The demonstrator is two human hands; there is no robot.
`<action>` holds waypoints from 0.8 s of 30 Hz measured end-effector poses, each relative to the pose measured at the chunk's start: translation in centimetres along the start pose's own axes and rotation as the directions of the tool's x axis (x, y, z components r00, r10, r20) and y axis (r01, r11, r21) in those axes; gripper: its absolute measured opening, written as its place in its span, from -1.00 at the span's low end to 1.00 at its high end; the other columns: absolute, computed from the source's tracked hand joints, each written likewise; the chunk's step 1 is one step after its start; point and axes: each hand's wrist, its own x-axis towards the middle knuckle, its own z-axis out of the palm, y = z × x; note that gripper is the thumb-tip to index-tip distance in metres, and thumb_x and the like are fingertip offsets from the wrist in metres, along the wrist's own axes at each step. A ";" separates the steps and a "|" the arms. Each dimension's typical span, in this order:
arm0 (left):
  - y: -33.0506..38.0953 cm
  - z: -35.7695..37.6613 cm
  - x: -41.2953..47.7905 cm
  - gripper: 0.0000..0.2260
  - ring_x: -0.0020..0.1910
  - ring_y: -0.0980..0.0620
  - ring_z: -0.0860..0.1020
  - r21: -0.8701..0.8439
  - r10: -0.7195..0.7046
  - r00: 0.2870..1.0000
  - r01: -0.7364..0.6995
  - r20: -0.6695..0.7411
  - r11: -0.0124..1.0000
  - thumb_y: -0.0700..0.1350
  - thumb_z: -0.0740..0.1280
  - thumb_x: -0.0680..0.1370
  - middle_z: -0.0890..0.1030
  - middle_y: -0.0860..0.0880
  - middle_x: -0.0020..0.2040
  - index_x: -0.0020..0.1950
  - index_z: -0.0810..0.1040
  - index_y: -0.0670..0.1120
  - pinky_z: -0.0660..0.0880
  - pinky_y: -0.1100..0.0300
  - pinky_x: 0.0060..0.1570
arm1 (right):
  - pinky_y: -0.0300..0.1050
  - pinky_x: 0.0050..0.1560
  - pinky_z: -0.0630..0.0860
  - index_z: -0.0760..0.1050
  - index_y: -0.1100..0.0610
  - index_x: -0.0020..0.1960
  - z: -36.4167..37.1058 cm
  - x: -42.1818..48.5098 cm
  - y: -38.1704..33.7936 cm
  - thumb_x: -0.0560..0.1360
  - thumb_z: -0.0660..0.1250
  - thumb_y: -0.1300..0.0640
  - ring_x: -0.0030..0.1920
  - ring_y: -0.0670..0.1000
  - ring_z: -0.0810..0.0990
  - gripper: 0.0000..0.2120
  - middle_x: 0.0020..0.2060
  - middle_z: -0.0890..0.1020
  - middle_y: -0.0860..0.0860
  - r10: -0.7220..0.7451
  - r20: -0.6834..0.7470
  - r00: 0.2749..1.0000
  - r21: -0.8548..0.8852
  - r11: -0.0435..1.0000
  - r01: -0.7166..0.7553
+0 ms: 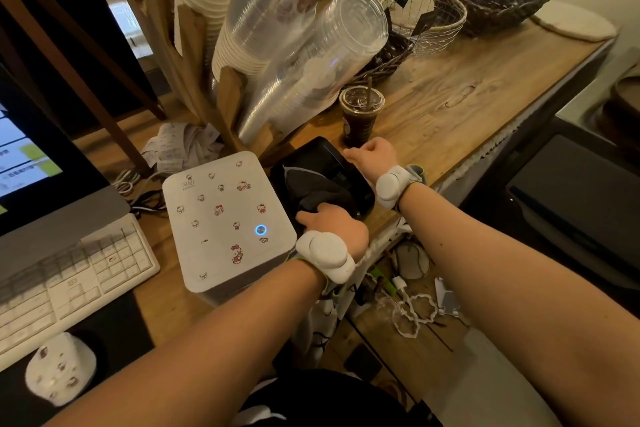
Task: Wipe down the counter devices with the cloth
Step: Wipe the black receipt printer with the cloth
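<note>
Left hand (330, 220) pressing a dark cloth (313, 189) on the black device (325, 163), fingers curled into the cloth, right hand (372, 152) gripping the device's far edge — fingers curled, beside the white box (221, 218) on the wooden counter (467, 97).

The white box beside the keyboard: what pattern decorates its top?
Small cartoon cat stickers, some red, scattered over the white box, plus a glowing blue ring; the head view shows it.

A dark, crumpled cloth (313, 189) lies bunched on the glossy black screen of a tilted tablet-like device (343, 166) near the front edge of the wooden counter. Just beside it on the left sits a white box-shaped device (221, 218) with rounded corners, covered in small cartoon stickers, a blue ring light glowing on its top.
</note>
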 end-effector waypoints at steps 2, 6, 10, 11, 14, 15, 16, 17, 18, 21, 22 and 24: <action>-0.7 -0.3 0.1 -0.66 0.26 -0.25 0.45 0.107 0.060 0.998 -0.058 -0.016 0.993 -0.15 0.25 0.57 0.38 -0.27 0.32 0.33 0.41 -0.22 0.30 0.11 0.00 | -0.17 -0.45 0.39 0.42 0.09 -0.27 -1.1 -1.3 -0.9 0.41 0.45 0.05 -0.47 0.02 0.43 -0.77 -0.43 0.48 0.03 0.057 0.205 0.977 0.063 0.995 -0.071; -0.5 -1.6 0.2 -0.66 0.37 -0.23 0.35 0.188 0.099 0.995 -0.102 0.026 0.977 -0.17 0.17 0.64 0.32 -0.25 0.41 0.40 0.34 -0.21 0.33 0.10 0.26 | -0.11 -0.40 0.54 0.55 0.14 -0.05 -2.1 -4.7 -1.7 0.49 0.36 0.24 -0.47 0.11 0.57 -0.94 -0.39 0.60 0.16 0.100 0.600 0.794 0.013 0.991 -0.134; -0.8 -3.0 0.9 -0.68 0.34 -0.20 0.41 0.230 0.217 0.974 -0.225 0.061 0.947 -0.19 0.16 0.64 0.43 -0.22 0.37 0.39 0.38 -0.23 0.39 -0.01 0.33 | -0.14 -0.31 0.61 0.61 0.14 0.18 -1.8 -5.6 -0.2 0.53 0.30 0.33 -0.30 0.10 0.68 -0.73 -0.20 0.70 0.17 0.001 0.630 0.777 0.026 0.999 -0.023; -0.9 -3.4 0.9 -0.69 0.30 -0.18 0.47 0.240 0.251 0.965 -0.261 0.074 0.935 -0.20 0.17 0.64 0.48 -0.21 0.32 0.36 0.42 -0.22 0.43 0.04 0.27 | -0.16 -0.31 0.61 0.61 0.17 0.19 -1.6 -5.8 0.0 0.52 0.32 0.34 -0.28 0.09 0.68 -0.73 -0.16 0.70 0.19 -0.019 0.621 0.783 0.024 1.000 0.006; -1.0 -5.5 1.6 -0.73 0.14 -0.13 0.57 0.270 0.310 0.948 -0.319 0.077 0.908 -0.17 0.21 0.61 0.59 -0.16 0.19 0.27 0.54 -0.18 0.50 0.13 0.04 | -0.15 -0.35 0.62 0.61 0.28 0.10 -1.2 -6.0 0.3 0.48 0.39 0.37 -0.36 0.08 0.70 -0.79 -0.24 0.70 0.21 0.012 0.548 0.836 0.038 0.998 -0.040; -1.0 -6.2 1.9 -0.73 0.12 -0.12 0.58 0.280 0.340 0.939 -0.341 0.053 0.898 -0.16 0.22 0.60 0.59 -0.15 0.18 0.27 0.55 -0.16 0.52 0.12 0.04 | -0.15 -0.38 0.62 0.61 0.30 0.05 -1.1 -5.4 0.3 0.48 0.39 0.36 -0.40 0.07 0.69 -0.85 -0.32 0.70 0.19 0.068 0.526 0.847 0.034 0.994 -0.101; -1.0 -6.9 2.3 -0.72 0.11 -0.12 0.58 0.285 0.370 0.929 -0.360 0.018 0.888 -0.16 0.24 0.59 0.60 -0.14 0.17 0.28 0.54 -0.15 0.55 0.10 0.06 | -0.16 -0.42 0.60 0.61 0.29 -0.02 -1.2 -4.9 0.2 0.48 0.39 0.35 -0.46 0.06 0.67 -0.91 -0.38 0.69 0.16 0.139 0.533 0.835 0.036 0.982 -0.186; -1.2 -7.5 2.7 -0.73 0.08 -0.11 0.58 0.290 0.403 0.915 -0.378 -0.030 0.879 -0.17 0.26 0.58 0.60 -0.13 0.14 0.26 0.54 -0.14 0.57 0.07 0.07 | -0.18 -0.47 0.57 0.61 0.27 -0.09 -1.3 -4.6 0.0 0.47 0.40 0.32 -0.51 0.03 0.64 -0.97 -0.42 0.67 0.15 0.202 0.567 0.799 0.042 0.961 -0.273; -1.3 -8.1 3.1 -0.75 0.06 -0.11 0.59 0.306 0.438 0.896 -0.398 -0.072 0.865 -0.18 0.28 0.56 0.61 -0.12 0.11 0.22 0.56 -0.12 0.58 0.04 0.06 | -0.22 -0.51 0.53 0.62 0.22 -0.18 -1.3 -4.4 -0.2 0.43 0.43 0.30 -0.55 0.00 0.59 -0.98 -0.43 0.65 0.13 0.244 0.584 0.774 0.053 0.940 -0.336; -1.9 -9.2 4.2 -0.75 0.07 -0.17 0.60 0.412 0.499 0.858 -0.415 -0.118 0.811 -0.19 0.33 0.49 0.62 -0.15 0.10 0.17 0.59 -0.13 0.57 0.01 0.05 | -0.19 -0.44 0.57 0.60 0.07 -0.21 -0.9 -3.8 0.0 0.41 0.44 0.26 -0.46 -0.01 0.61 -0.89 -0.36 0.67 0.09 0.179 0.290 0.940 0.036 0.980 -0.198; -2.0 -9.3 4.4 -0.73 0.08 -0.18 0.60 0.434 0.504 0.855 -0.412 -0.120 0.801 -0.19 0.33 0.48 0.62 -0.17 0.11 0.18 0.58 -0.14 0.56 -0.01 0.06 | -0.13 -0.36 0.62 0.59 0.00 -0.22 -0.7 -4.0 0.0 0.40 0.44 0.22 -0.38 0.01 0.65 -0.87 -0.31 0.68 0.07 0.100 0.144 0.985 0.007 0.995 -0.102; -2.2 -9.4 5.0 -0.73 0.10 -0.19 0.59 0.452 0.479 0.871 -0.384 -0.112 0.805 -0.17 0.33 0.50 0.61 -0.17 0.13 0.20 0.56 -0.15 0.56 -0.01 0.06 | -0.01 -0.14 0.67 0.61 -0.08 -0.17 0.0 -4.2 -0.1 0.36 0.47 0.12 -0.19 0.02 0.69 -0.88 -0.24 0.69 -0.02 -0.041 0.051 0.998 -0.031 0.999 0.043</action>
